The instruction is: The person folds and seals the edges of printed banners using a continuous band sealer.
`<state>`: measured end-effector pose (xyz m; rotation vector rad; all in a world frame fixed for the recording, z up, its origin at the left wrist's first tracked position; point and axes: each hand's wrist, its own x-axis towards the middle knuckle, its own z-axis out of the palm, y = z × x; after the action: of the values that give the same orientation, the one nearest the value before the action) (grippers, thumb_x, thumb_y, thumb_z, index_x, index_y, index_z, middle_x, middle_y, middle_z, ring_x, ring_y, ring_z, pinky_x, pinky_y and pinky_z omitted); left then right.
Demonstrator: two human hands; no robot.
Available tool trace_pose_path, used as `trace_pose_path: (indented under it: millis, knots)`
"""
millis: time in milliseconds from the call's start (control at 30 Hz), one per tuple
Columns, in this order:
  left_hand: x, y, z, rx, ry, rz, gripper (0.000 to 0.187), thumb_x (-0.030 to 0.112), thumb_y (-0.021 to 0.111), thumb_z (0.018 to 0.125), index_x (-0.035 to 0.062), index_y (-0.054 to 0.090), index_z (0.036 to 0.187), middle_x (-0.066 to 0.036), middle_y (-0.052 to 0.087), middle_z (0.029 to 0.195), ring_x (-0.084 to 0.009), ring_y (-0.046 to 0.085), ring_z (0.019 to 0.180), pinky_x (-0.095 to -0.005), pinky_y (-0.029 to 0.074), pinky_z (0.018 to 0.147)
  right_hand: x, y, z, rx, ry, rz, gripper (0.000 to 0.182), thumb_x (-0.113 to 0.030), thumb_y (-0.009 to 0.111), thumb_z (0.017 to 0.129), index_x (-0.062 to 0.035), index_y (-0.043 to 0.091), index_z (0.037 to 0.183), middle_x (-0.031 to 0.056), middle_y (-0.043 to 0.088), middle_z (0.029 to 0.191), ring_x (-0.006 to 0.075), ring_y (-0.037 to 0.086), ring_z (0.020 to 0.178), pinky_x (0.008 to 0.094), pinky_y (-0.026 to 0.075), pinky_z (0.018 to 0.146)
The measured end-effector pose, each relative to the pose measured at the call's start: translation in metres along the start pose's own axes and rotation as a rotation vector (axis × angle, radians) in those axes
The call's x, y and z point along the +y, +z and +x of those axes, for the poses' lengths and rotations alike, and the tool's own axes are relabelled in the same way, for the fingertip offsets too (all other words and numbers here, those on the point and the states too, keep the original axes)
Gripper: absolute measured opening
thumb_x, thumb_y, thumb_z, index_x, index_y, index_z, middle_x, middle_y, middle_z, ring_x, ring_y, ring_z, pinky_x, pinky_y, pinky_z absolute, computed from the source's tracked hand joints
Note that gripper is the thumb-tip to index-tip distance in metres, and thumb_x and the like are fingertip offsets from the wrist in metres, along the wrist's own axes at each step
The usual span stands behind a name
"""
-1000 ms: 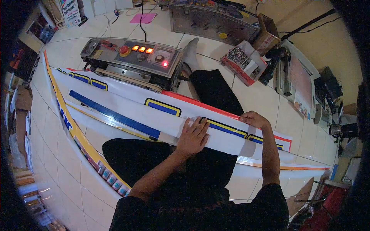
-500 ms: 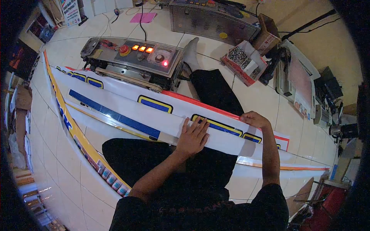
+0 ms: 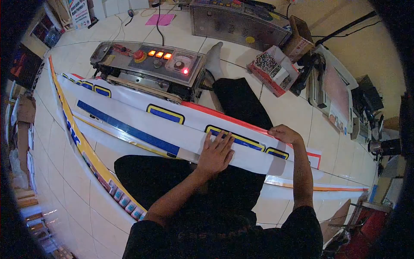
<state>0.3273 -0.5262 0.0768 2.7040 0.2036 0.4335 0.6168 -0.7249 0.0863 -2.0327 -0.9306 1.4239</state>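
A long printed banner (image 3: pixel 129 93), white with blue and yellow lettering and a red edge, lies across my legs with its upper edge along a sealing machine (image 3: pixel 146 64). My left hand (image 3: pixel 217 151) rests flat on the folded white part, fingers a little spread. To the right, my right hand (image 3: pixel 285 134) pinches the banner's red-striped edge between thumb and fingers. Orange switches and a red light glow on the machine's panel, and the red edge runs from there toward my right hand.
A yellow printed strip (image 3: pixel 82 144) curves along the left. A box of small metal pieces (image 3: pixel 274 69) stands beyond my leg, near a metal case (image 3: pixel 239 23). A pink sheet (image 3: pixel 160 20) lies on the tiled floor (image 3: pixel 64 185). Printer-like equipment (image 3: pixel 332 86) stands at right.
The banner has slid left along the machine, its blue and yellow lettering shifting with it under my hands. Both hands stay in nearly the same place.
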Motion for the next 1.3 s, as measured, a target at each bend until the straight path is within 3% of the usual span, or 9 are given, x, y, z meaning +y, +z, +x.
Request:
trace_pose_path:
  millis: [200, 300, 367, 500, 567, 700, 767, 967, 1300]
  knots:
    - [0.000, 0.000, 0.000, 0.008, 0.003, -0.018, 0.048, 0.031, 0.053, 0.092, 0.0052, 0.050, 0.132, -0.011, 0.045, 0.140, -0.0282, 0.034, 0.135, -0.0583, 0.017, 0.111, -0.007, 0.002, -0.004, 0.053, -0.075, -0.056, 0.038, -0.036, 0.050, 0.098, -0.0056, 0.057, 0.076, -0.0081, 0.040, 0.061, 0.0057, 0.036, 0.058, 0.0256, 0.034, 0.052]
    - [0.000, 0.000, 0.000, -0.017, -0.005, -0.003, 0.048, 0.032, 0.053, 0.092, 0.0050, 0.050, 0.132, -0.011, 0.045, 0.140, -0.0280, 0.034, 0.135, -0.0582, 0.016, 0.112, -0.006, 0.001, -0.002, 0.022, 0.004, -0.013, 0.037, -0.036, 0.052, 0.098, -0.0042, 0.062, 0.083, -0.0070, 0.048, 0.064, 0.0064, 0.042, 0.061, 0.0262, 0.039, 0.056]
    - [0.000, -0.001, 0.000, -0.013, -0.003, 0.007, 0.049, 0.032, 0.054, 0.092, 0.0058, 0.050, 0.132, -0.010, 0.045, 0.141, -0.0273, 0.034, 0.135, -0.0574, 0.016, 0.112, -0.003, 0.001, 0.000, 0.046, 0.079, -0.056, 0.037, -0.038, 0.054, 0.096, -0.0027, 0.067, 0.093, -0.0004, 0.061, 0.073, 0.0099, 0.050, 0.071, 0.0303, 0.046, 0.069]
    - [0.001, -0.002, 0.001, -0.020, -0.009, 0.024, 0.049, 0.032, 0.055, 0.091, 0.0066, 0.050, 0.133, -0.009, 0.046, 0.141, -0.0266, 0.035, 0.135, -0.0566, 0.016, 0.112, 0.007, 0.002, 0.002, 0.061, 0.066, -0.016, 0.036, -0.038, 0.054, 0.096, -0.0044, 0.068, 0.094, -0.0006, 0.063, 0.075, 0.0099, 0.052, 0.072, 0.0303, 0.047, 0.071]
    - [-0.001, 0.001, -0.001, -0.009, 0.001, 0.017, 0.048, 0.032, 0.054, 0.092, 0.0061, 0.050, 0.132, -0.010, 0.045, 0.141, -0.0268, 0.033, 0.136, -0.0570, 0.016, 0.112, 0.010, 0.002, 0.002, 0.081, -0.054, -0.063, 0.034, -0.037, 0.055, 0.095, -0.0061, 0.069, 0.097, -0.0008, 0.064, 0.077, 0.0095, 0.052, 0.072, 0.0300, 0.047, 0.071]
    - [-0.001, 0.001, -0.001, -0.024, -0.002, -0.001, 0.046, 0.032, 0.052, 0.093, 0.0059, 0.051, 0.131, -0.010, 0.045, 0.141, -0.0267, 0.031, 0.137, -0.0575, 0.016, 0.112, -0.013, 0.003, -0.005, 0.059, 0.058, -0.027, 0.034, -0.036, 0.056, 0.095, -0.0042, 0.069, 0.096, -0.0012, 0.063, 0.077, 0.0083, 0.052, 0.071, 0.0282, 0.047, 0.067]
    - [-0.001, 0.001, 0.000, -0.020, 0.002, 0.004, 0.046, 0.032, 0.052, 0.093, 0.0059, 0.052, 0.131, -0.010, 0.045, 0.141, -0.0267, 0.031, 0.137, -0.0576, 0.016, 0.112, -0.009, 0.000, -0.004, -0.003, 0.082, -0.202, 0.033, -0.035, 0.058, 0.094, -0.0043, 0.069, 0.096, 0.0019, 0.065, 0.076, 0.0095, 0.053, 0.071, 0.0298, 0.047, 0.067]
    - [0.000, 0.001, 0.000, 0.002, 0.005, 0.008, 0.045, 0.032, 0.051, 0.093, 0.0059, 0.053, 0.129, -0.009, 0.046, 0.140, -0.0269, 0.033, 0.136, -0.0573, 0.014, 0.112, -0.006, 0.000, 0.001, -0.028, -0.052, -0.209, 0.034, -0.034, 0.056, 0.095, -0.0021, 0.069, 0.095, 0.0041, 0.066, 0.075, 0.0113, 0.053, 0.070, 0.0318, 0.047, 0.069]
    - [-0.001, -0.001, 0.000, -0.013, -0.018, 0.009, 0.047, 0.032, 0.054, 0.091, 0.0062, 0.053, 0.131, -0.009, 0.046, 0.140, -0.0253, 0.034, 0.135, -0.0572, 0.015, 0.112, -0.023, 0.000, 0.008, -0.061, -0.015, -0.149, 0.037, -0.036, 0.054, 0.096, -0.0025, 0.068, 0.103, 0.0051, 0.067, 0.080, 0.0133, 0.056, 0.073, 0.0317, 0.048, 0.072]
